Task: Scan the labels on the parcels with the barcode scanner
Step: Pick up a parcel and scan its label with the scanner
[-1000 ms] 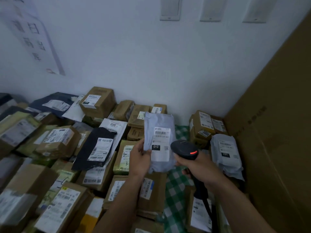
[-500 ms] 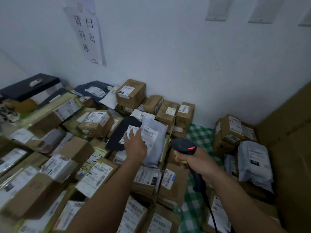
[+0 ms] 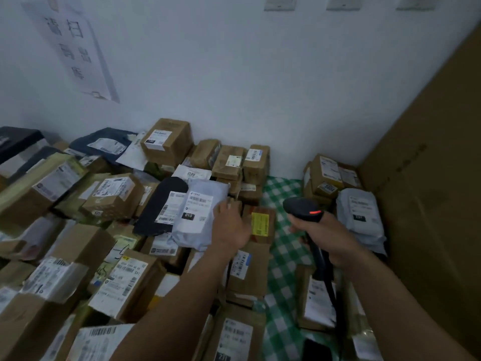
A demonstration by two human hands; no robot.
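Much of this is soft with blur. The print on most labels cannot be read, and only the "010" tag on the grey plastic mailer bag point(image 3: 197, 217) comes through clearly. My left hand point(image 3: 230, 226) lies palm down at that bag's right edge, fingers loosely straight and gripping nothing. Its fingertips point(image 3: 224, 204) reach toward a brown box behind, and I cannot tell whether they touch the box or the bag. This hand also covers the left side of a small brown carton with a yellow label point(image 3: 260, 224).

My right hand point(image 3: 326, 237) is wrapped round the grip of the black handheld barcode scanner point(image 3: 303, 208), so the grip is mostly hidden. The head stands above my fist with a red light glowing on it. Its black cable point(image 3: 330, 290) runs down beside my forearm toward the bottom edge.

The grey bag lies on the heap of cardboard parcels point(image 3: 112, 194), overlapping a black mailer bag point(image 3: 156, 207) on its left. The parcels at the left and bottom are cut off by the frame. A green-and-white checked cloth point(image 3: 283, 246) shows under the scanner. Beyond it, a second grey mailer bag point(image 3: 360, 217) lies near a large brown cardboard sheet point(image 3: 429, 204), which the right edge cuts off. On the white wall hangs a paper notice point(image 3: 78, 53), its characters smeared.
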